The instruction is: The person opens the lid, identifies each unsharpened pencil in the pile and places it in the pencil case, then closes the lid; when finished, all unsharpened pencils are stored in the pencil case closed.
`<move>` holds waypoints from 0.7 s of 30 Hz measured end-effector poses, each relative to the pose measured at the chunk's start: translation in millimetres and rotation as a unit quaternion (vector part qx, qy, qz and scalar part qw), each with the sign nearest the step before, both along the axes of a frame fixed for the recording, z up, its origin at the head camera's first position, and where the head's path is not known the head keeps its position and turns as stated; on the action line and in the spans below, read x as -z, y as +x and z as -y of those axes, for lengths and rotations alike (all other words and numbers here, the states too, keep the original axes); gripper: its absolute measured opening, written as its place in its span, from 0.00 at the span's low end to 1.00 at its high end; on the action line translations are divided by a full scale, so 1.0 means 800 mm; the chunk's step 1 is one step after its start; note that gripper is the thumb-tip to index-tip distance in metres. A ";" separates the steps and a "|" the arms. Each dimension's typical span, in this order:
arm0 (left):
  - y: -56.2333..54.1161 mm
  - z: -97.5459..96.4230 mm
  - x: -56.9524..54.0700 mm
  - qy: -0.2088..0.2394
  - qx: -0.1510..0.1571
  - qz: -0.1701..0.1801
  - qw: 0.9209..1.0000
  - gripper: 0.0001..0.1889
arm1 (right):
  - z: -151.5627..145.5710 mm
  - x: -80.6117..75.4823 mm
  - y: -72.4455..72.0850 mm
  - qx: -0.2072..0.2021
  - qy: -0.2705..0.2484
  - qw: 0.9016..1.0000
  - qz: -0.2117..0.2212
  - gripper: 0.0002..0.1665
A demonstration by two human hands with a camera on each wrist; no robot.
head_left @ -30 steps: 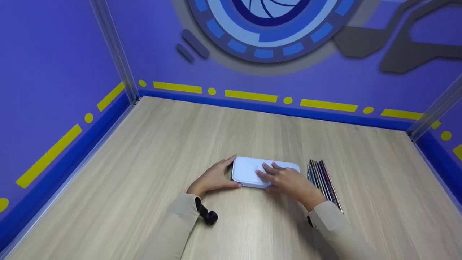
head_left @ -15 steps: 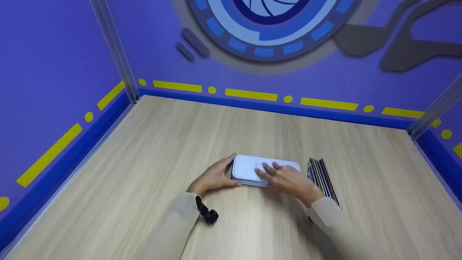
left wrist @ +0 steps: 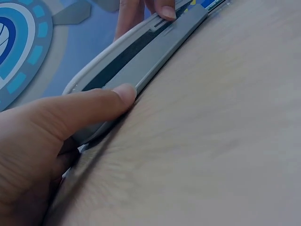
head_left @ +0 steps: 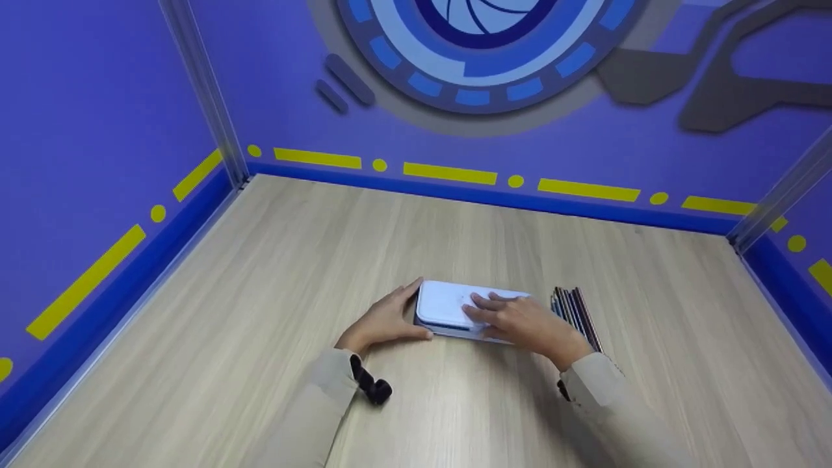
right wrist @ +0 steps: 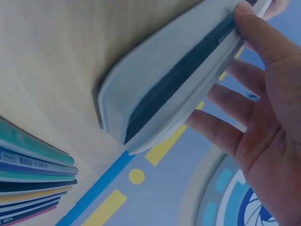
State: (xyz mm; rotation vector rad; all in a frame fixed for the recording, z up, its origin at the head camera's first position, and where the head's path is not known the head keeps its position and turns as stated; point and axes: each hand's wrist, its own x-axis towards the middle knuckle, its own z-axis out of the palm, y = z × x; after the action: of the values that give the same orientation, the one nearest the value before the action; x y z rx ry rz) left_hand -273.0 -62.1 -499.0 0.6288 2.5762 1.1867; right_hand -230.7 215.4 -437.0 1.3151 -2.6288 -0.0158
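A white, rounded pencil-case-like box [head_left: 442,302] lies on the table, its lid [right wrist: 174,120] raised a little from the base [right wrist: 146,75]. A dark gap [right wrist: 176,80] shows along the front and the right end. My left hand [head_left: 383,318] grips the box's left end, with the thumb [left wrist: 113,101] on the front wall of the base. My right hand [head_left: 530,328] holds the lid, its fingers spread over the top and its thumb [right wrist: 258,30] at the front edge. What is inside the box is hidden.
Just right of the box, several coloured pencils [head_left: 577,315] lie side by side on the wooden table [head_left: 312,260], partly behind the right hand. Purple-blue panels [head_left: 97,130] wall in the table at the back and sides.
The lid has come up from the base, and a dark gap has opened along the front. My right hand has shifted slightly with it; the left hand stays at the left end.
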 end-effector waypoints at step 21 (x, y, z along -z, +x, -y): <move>0.000 0.000 0.000 0.003 0.000 -0.028 1.000 0.59 | -0.026 -0.045 -0.008 0.063 -0.093 0.991 0.077 0.19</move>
State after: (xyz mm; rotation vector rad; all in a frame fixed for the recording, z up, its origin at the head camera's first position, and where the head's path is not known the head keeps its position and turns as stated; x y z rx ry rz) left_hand -273.1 -61.8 -499.1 0.6736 2.6191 1.1942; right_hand -236.9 236.3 -401.1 1.1306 -2.7574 0.3166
